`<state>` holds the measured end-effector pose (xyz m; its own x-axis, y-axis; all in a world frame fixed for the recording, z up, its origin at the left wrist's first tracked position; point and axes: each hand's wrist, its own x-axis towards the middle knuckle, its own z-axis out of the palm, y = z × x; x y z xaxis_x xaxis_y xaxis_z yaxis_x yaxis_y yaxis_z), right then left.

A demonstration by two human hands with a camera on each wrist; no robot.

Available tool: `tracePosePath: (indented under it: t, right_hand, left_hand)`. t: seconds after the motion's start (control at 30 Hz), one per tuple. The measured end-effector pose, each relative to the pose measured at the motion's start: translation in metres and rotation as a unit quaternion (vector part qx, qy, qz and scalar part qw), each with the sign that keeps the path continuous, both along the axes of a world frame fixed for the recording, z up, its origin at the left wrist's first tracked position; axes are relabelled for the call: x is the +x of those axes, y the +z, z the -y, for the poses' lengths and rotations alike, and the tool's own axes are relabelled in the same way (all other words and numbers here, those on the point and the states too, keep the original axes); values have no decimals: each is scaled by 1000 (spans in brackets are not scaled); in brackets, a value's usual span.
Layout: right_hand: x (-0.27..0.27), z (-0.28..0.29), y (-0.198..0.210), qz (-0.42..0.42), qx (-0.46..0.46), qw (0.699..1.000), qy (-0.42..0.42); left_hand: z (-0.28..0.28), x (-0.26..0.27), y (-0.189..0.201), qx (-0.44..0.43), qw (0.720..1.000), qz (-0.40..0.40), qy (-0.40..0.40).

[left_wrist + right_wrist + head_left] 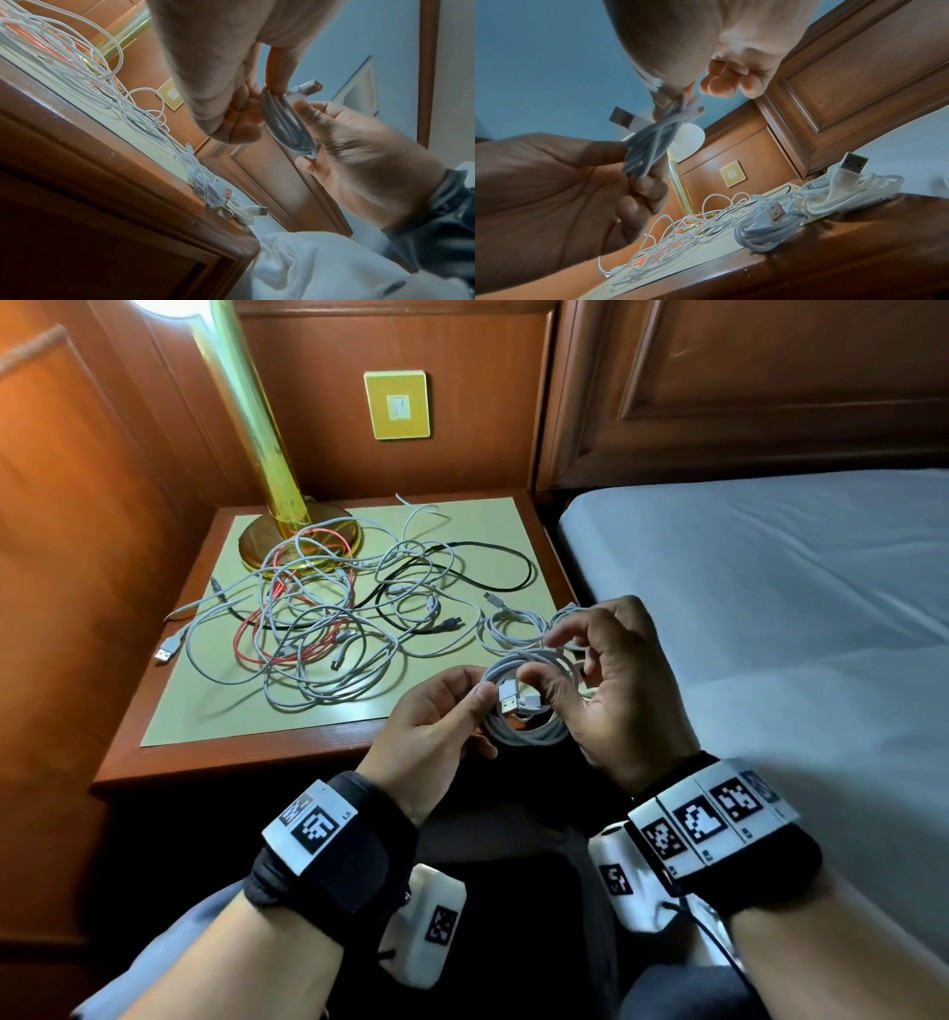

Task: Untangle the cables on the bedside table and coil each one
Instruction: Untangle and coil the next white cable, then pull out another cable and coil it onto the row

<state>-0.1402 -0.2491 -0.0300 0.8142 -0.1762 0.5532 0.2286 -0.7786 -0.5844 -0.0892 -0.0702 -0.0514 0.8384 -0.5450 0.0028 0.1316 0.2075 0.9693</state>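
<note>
A coiled white cable [529, 726] hangs in the air just off the bedside table's [246, 752] front right corner, its USB plug [508, 702] lying across the loops. My left hand [480, 711] pinches the coil's left side between thumb and fingers. My right hand [552, 667] pinches the right side with thumb and forefinger, its other fingers loosely curled above. The left wrist view shows the coil [285, 125] edge-on, and so does the right wrist view [649, 146]. A tangle of white, red and black cables [328, 618] sprawls over the tabletop.
Two coiled white cables [508, 629] [567, 613] lie at the table's right edge, just beyond my right hand. A brass lamp [298, 541] stands at the back left, partly under the tangle. A bed with a grey sheet [770, 608] lies to the right. A wall switch [396, 405] sits behind.
</note>
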Motion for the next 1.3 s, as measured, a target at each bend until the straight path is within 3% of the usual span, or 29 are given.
tracePosePath:
  t: [0.2, 0.5, 0.97, 1.2, 1.3]
  right_hand:
    - [-7, -6, 6, -79, 77, 993, 51]
    - [-7, -12, 5, -124, 191, 973, 32]
    - [-3, -7, 1, -135, 170, 976, 24]
    - [5, 24, 3, -175, 172, 966, -80]
    - [12, 46, 9, -195, 193, 954, -122]
  left_hand:
    - [-3, 7, 0, -5, 998, -20, 61]
    - [-10, 12, 2, -25, 998, -48, 29]
    - [-3, 8, 2, 98, 988, 62, 107]
    - [-1, 15, 9, 97, 985, -15, 141]
    - [18, 45, 26, 100, 985, -49, 128]
